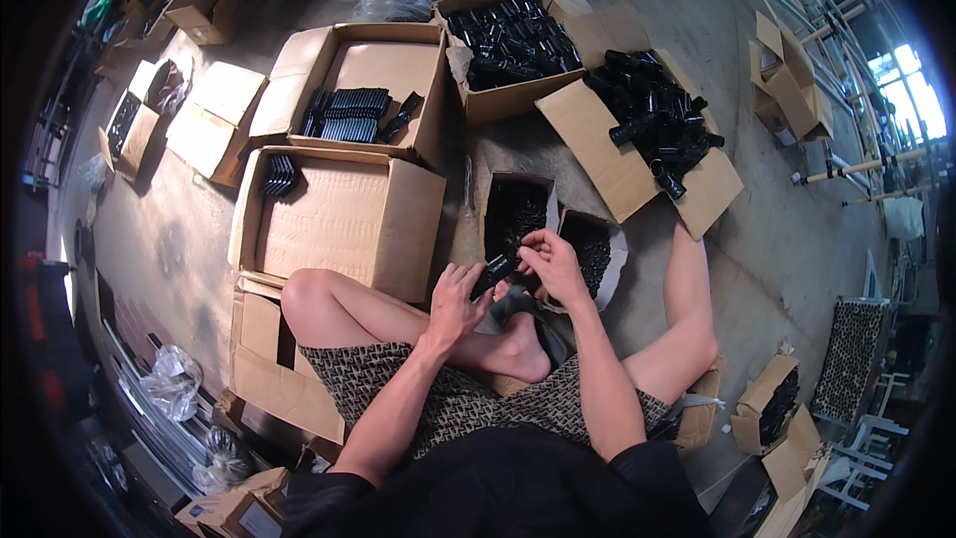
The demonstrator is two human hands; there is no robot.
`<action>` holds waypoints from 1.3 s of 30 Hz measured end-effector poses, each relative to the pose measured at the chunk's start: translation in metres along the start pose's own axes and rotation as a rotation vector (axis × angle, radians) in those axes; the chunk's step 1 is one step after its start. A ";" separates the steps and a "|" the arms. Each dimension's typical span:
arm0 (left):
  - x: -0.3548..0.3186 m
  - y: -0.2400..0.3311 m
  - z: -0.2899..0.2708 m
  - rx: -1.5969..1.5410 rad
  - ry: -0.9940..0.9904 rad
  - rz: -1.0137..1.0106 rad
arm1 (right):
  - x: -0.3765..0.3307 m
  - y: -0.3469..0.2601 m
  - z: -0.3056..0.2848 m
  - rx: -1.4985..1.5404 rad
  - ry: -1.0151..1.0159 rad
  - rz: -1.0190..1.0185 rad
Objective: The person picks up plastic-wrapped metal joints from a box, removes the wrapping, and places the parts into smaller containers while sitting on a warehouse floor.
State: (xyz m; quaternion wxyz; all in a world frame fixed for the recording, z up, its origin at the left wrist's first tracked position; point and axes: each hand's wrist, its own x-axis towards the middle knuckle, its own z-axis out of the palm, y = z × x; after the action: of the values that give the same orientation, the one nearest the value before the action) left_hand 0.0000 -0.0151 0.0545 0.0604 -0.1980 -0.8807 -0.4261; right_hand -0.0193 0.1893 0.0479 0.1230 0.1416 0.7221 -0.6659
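A person sat cross-legged on a grey concrete floor (797, 229), both hands raised together above the lap. The left hand (455, 301) was closed around a short black plastic tube (495, 270); the right hand (551, 261) pinched its upper end with fingertips. Just beyond the tube stood two small open cardboard boxes of black parts (516, 209). Left of the tube sat a large closed brown carton (339, 214). Farther beyond the tube, a flattened cardboard sheet piled with black tubes (652, 120) lay beside an open box of more tubes (510, 40).
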 end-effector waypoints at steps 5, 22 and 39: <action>0.000 -0.002 0.007 0.029 -0.042 0.034 | -0.042 -0.008 0.028 -0.088 -0.073 -0.069; -0.004 -0.012 0.010 0.152 -0.048 0.031 | -0.054 -0.008 0.047 -0.501 0.076 -0.311; -0.007 -0.019 0.017 0.190 -0.068 0.093 | -0.033 -0.006 0.055 -0.822 -0.011 -0.430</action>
State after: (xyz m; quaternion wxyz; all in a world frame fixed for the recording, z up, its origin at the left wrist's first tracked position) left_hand -0.0005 -0.0149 0.0285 0.0687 -0.2466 -0.9084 -0.3306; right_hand 0.0087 0.1328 0.0612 0.0317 -0.0755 0.9384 -0.3357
